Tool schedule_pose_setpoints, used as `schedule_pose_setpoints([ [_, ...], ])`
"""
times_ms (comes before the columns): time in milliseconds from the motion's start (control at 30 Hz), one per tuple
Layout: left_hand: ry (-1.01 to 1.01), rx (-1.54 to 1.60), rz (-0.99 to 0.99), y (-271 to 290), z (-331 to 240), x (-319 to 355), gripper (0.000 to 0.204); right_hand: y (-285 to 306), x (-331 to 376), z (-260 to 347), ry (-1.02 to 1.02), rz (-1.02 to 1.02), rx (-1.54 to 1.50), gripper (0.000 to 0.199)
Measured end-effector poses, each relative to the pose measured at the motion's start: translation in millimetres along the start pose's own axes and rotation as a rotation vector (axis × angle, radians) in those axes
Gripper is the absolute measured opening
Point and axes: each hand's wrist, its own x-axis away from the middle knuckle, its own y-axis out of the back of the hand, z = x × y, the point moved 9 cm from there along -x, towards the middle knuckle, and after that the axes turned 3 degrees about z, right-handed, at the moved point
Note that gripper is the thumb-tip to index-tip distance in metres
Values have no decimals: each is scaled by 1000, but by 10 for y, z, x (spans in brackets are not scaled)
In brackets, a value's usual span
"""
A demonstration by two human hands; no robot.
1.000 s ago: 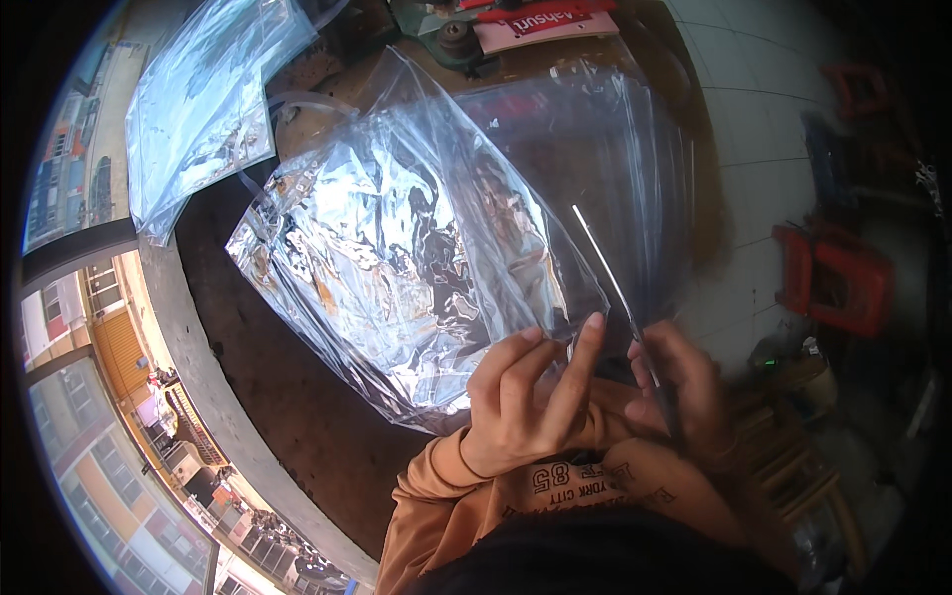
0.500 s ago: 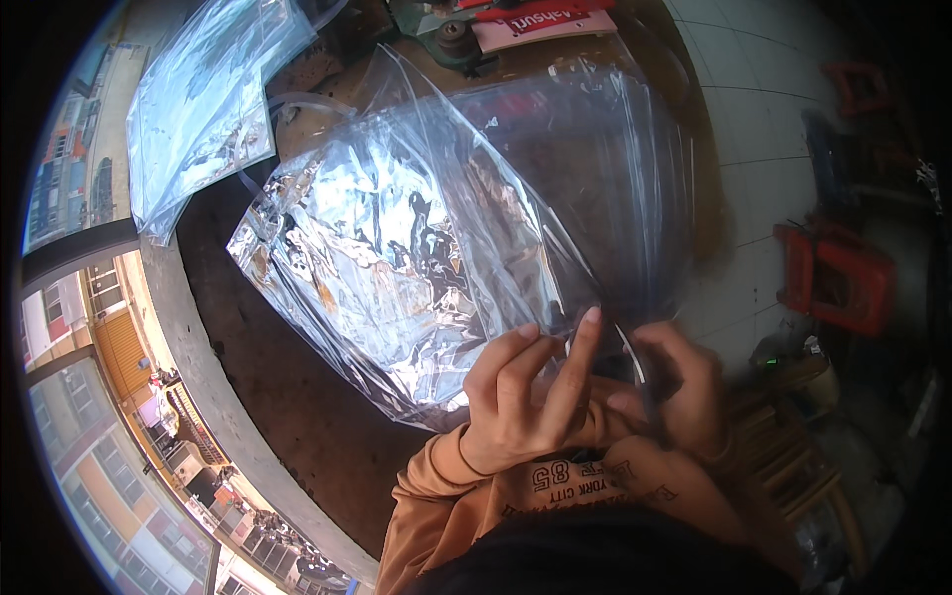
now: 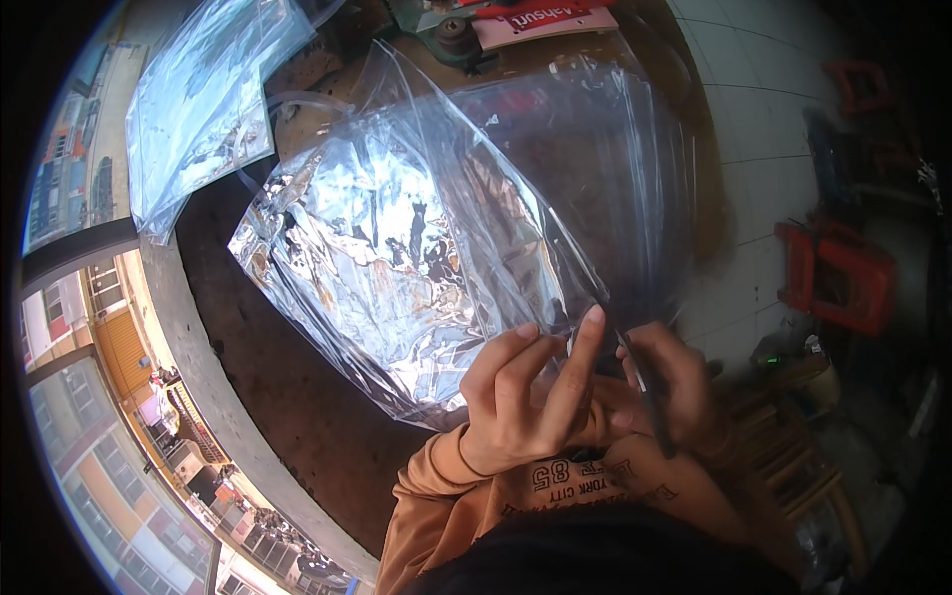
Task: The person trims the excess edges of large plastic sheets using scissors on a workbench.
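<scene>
Nearest the camera, the person's orange sleeve [image 3: 436, 496] rises from the lower edge. Above it the left hand [image 3: 521, 402] is raised with its fingers [image 3: 580, 362] held long and close together, their tips pressed to the lower edge of a clear plastic bag [image 3: 426, 248]. Just beside it, touching at the knuckles, the right hand [image 3: 669, 382] has its fingers curled and pinching a thin dark rod [image 3: 645, 392] that runs slantwise across the palm (what kind of tool it is cannot be told). The rod's upper end meets the bag's corner between the two hands.

The bag fans upward and to the left from the hands, crinkled and throwing bright glare, held over a dark brown counter [image 3: 268, 397] with a pale curved rim. To the right, well apart, a red stool [image 3: 838, 273] stands on the tiled floor [image 3: 764, 109].

Farther off, a second clear bag [image 3: 198, 109] lies at the counter's far left edge. At the far end sits a red-and-white packet [image 3: 540, 20], near a dark round knob [image 3: 454, 32].
</scene>
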Motion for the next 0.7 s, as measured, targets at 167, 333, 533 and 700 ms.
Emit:
schedule_pose_setpoints([
  [167,-19,-19,2,-6,-9,26,39,24,-11,20,-3,-11,38,55],
  [333,14,12,3,-14,-7,38,53,16,0,-45,-12,-7,1,58],
  [533,-10,-2,-19,3,-25,13,51,-117,35,-177,-284,64,-439,63],
  [700,-7,8,0,8,-30,1,51,-147,60,-208,-334,77,-496,65],
])
